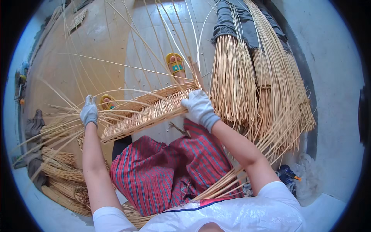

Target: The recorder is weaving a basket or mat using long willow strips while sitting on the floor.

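Observation:
A long, shallow woven wicker basket (145,112) is held tilted above my lap, its right end higher and farther away than its left. Loose cane strands (154,42) fan out from its far side and its left end. My right hand (199,108), in a white knitted glove, is closed on the basket's right near corner. Also gloved, my left hand (89,111) is at the left end, its fingers bent among the strands that pass there. What lies inside its grip is partly hidden.
Thick bundles of pale canes (235,81) lie to the right under grey cloth (228,23). More bundles (63,166) lie at the left. A red checked cloth (162,170) covers my lap, and yellow sandals (176,63) show beyond the basket. Crumpled clear plastic (309,174) sits at the lower right.

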`<state>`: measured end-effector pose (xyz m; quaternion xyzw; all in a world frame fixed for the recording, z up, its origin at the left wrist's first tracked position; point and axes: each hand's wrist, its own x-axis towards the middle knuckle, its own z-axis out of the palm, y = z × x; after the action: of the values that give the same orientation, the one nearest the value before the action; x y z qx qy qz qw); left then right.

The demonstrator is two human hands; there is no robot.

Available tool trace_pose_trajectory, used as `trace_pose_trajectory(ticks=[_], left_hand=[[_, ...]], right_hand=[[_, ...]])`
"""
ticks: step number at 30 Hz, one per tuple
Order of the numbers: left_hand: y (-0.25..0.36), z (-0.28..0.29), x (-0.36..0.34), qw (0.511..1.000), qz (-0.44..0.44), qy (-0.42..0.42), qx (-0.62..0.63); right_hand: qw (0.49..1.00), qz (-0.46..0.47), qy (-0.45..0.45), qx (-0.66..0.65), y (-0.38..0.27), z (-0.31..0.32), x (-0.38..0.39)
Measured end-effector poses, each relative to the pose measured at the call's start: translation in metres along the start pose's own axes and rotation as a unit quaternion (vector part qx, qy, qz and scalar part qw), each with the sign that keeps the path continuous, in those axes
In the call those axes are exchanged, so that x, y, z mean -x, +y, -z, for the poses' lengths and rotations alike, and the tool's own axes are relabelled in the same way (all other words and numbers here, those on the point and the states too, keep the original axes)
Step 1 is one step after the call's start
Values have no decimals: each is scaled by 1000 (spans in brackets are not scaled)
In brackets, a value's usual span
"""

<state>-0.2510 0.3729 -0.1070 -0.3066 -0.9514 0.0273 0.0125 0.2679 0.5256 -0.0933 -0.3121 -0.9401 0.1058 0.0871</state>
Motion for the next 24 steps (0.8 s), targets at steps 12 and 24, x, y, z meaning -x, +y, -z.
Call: trace_pose_trajectory(ticks=[12,24], left_hand=[[144,131,223,832,-543,89,71],[174,50,377,848,-500,-67,161]], right_hand=[[999,-40,29,13,-81,24,114],[987,-112,-76,86,-109,86,166]])
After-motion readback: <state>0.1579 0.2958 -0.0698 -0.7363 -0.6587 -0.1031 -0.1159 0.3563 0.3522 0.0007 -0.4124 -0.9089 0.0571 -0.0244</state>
